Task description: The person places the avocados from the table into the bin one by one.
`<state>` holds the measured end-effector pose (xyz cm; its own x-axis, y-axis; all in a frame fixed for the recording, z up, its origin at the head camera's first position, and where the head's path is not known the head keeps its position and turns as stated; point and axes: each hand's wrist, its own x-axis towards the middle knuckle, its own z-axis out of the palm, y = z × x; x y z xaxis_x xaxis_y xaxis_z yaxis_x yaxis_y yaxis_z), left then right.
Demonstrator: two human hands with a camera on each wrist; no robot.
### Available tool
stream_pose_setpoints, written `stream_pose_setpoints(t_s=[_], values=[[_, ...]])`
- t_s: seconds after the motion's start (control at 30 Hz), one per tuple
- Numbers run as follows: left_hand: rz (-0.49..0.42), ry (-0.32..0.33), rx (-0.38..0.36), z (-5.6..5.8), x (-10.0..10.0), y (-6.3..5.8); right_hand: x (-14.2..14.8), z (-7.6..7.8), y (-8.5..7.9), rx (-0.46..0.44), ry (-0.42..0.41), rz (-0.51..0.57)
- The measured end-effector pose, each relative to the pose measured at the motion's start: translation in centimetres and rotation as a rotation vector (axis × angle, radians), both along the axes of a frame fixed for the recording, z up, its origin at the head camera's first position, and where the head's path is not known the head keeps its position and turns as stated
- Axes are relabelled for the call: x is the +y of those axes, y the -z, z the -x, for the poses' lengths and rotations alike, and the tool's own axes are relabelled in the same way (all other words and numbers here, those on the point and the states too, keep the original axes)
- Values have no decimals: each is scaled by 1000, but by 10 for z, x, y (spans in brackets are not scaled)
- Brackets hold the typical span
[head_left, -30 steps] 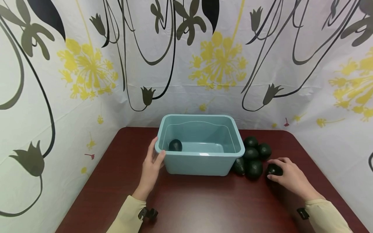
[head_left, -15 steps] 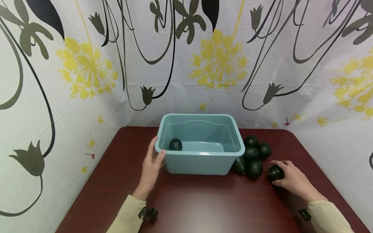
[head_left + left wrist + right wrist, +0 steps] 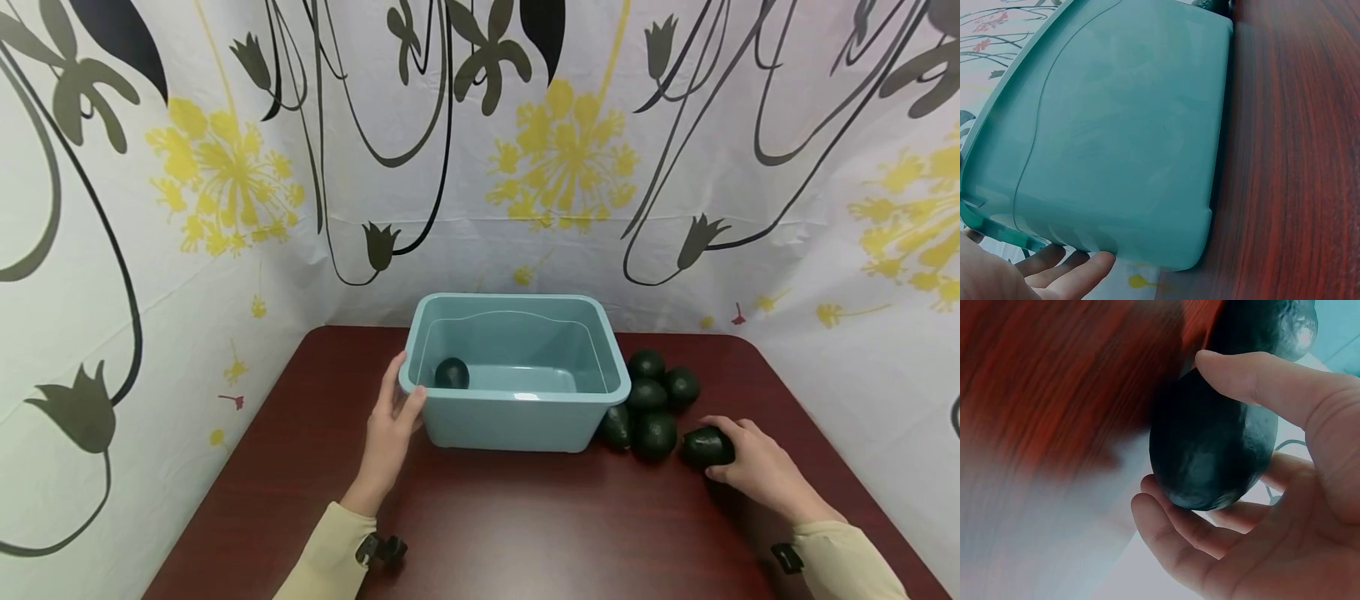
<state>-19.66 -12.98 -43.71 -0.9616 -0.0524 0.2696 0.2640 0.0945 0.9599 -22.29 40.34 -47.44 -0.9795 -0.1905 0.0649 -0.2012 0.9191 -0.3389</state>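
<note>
Blue-green plastic makes the bin (image 3: 506,423), and the head view shows one avocado (image 3: 452,374) inside it and five avocados (image 3: 654,435) on the table (image 3: 480,517) to its right, so one looks done and six left. The left wrist view shows the left hand (image 3: 1010,279) holding the bin's corner. The right wrist view shows the right hand (image 3: 1291,519) gripping another avocado (image 3: 1210,447), right of the bin

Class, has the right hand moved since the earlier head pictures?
Yes, slightly: the right hand has shifted rightward and toward the near side, away from the bin.
</note>
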Motion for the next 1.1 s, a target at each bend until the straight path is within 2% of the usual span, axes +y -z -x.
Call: stream_pose_setpoints(t_s=[0.37, 1.1], values=[[-2, 0, -1, 0, 0, 2, 2, -3, 1, 25, 19, 3], [19, 1, 3, -1, 0, -3, 0, -6, -5, 46, 56, 14]])
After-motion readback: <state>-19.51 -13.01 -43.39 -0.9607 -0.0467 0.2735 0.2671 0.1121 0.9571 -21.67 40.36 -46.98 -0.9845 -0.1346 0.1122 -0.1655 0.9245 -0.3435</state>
